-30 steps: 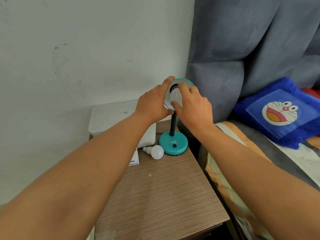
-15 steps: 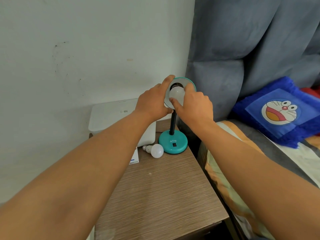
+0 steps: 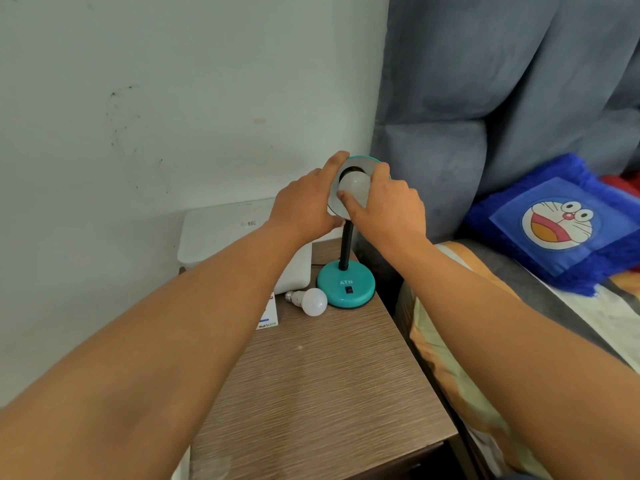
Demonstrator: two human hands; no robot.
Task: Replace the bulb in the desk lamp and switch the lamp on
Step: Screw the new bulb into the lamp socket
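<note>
A teal desk lamp stands at the back of the wooden bedside table [image 3: 322,393], its round base [image 3: 346,285] carrying a black switch [image 3: 349,289]. The shade [image 3: 360,161] is tilted toward me. My left hand [image 3: 304,202] grips the shade's left rim. My right hand [image 3: 388,206] holds a white bulb [image 3: 353,185] sitting in the shade's mouth, thumb below and fingers above it. The socket behind the bulb is mostly hidden. A second white bulb [image 3: 311,301] lies on the table just left of the base.
A white box [image 3: 221,230] fills the table's back left, against the wall. A small bulb carton [image 3: 270,315] lies beside the loose bulb. A bed with a blue cartoon cushion [image 3: 561,226] and grey curtain [image 3: 502,81] lie to the right.
My right hand has turned on the bulb, the thumb moving under it and the fingers over the top. The left hand has stayed on the shade.
</note>
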